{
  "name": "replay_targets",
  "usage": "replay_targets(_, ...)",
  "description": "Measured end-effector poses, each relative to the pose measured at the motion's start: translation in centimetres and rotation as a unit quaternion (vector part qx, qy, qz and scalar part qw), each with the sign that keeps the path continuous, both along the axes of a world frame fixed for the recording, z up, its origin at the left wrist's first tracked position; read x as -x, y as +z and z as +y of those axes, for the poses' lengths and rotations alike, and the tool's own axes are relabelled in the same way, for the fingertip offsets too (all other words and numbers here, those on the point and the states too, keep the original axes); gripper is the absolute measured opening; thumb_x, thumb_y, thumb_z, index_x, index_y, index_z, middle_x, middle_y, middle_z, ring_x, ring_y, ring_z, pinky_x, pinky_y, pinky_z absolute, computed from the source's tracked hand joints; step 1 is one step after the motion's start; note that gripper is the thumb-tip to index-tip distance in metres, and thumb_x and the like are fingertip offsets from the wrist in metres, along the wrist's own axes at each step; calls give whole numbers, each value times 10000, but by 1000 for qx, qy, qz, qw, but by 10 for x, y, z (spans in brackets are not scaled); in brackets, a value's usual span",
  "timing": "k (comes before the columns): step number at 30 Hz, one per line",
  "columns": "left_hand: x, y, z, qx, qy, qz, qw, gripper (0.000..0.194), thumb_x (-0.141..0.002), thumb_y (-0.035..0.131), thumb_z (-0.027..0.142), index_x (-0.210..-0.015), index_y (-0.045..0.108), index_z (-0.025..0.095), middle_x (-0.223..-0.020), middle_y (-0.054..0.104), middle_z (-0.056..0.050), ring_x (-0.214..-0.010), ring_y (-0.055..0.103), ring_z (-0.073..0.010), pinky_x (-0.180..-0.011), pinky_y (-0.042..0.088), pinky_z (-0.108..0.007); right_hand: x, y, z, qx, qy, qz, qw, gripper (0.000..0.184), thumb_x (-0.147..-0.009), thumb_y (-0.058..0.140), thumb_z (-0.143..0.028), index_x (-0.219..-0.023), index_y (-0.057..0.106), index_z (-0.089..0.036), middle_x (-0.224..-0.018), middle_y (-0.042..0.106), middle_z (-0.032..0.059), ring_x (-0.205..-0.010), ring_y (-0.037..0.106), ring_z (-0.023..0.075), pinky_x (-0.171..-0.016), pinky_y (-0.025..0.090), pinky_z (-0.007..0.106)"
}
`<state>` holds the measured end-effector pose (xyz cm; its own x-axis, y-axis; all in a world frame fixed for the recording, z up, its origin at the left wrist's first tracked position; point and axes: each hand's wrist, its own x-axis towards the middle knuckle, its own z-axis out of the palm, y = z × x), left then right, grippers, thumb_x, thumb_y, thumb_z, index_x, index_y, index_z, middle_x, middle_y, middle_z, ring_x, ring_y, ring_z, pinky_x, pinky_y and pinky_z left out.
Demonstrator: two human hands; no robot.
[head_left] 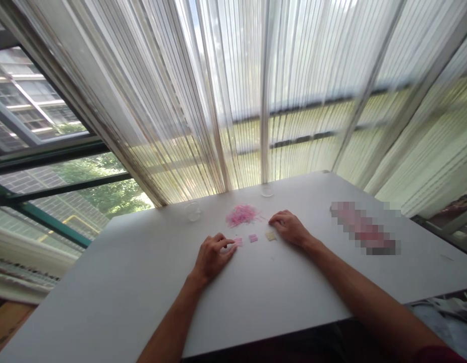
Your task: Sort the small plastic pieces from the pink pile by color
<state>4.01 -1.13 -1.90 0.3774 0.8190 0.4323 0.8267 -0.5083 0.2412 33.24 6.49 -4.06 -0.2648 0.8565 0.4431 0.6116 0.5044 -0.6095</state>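
On the white table (pixel 142 282) lies a loose heap of thin pink strips (pixel 241 215). In front of it, three small groups of short strips form a row: a pale pink group (pixel 238 242), a darker pink group (pixel 253 238) and a yellowish group (pixel 270 236). My left hand (pixel 214 256) rests at the pale pink group, thumb and index finger apart beside it, the other fingers bent. Right of the heap, my right hand (pixel 289 227) has its fingertips together at the end of a thin pink strip (pixel 263 218); the exact grip is too small to make out.
Two clear, shallow round dishes stand toward the back: a left dish (pixel 194 214) and a right dish (pixel 267 191). A pixelated pinkish-red object (pixel 364 228) lies on the right. Sheer striped curtains (pixel 248 101) hang behind the table's far edge, with an open window at left.
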Motion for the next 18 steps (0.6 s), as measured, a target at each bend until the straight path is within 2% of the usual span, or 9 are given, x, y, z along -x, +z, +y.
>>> replay_targets(9,-1,-8,5,-2,18,-10,1000,158,-862,622,335,-908,750,256,-801,655,-13,-694,599,-142,-739,436,-307,0,-2,1,-6,12,1,1000,270,-812,518,-101,-803,756,-227,-910,731,27,-923,584,209,-905,464,357)
replay_targets(15,0,-5,2,-2,20,-5,1000,120,-838,646,295,-871,748,241,-813,660,-14,-692,595,-138,-754,430,-309,0,-2,2,-5,2,-4,1000,271,-805,517,-93,-812,756,-220,-911,731,34,-922,589,211,-906,470,367)
replay_targets(18,-2,-2,0,-16,-2,2,1000,147,-848,627,278,-930,746,253,-828,654,-15,-677,575,-126,-736,424,-294,-1,-2,2,-3,3,-3,1000,267,-809,517,-99,-807,755,-220,-906,729,33,-919,588,209,-902,469,363)
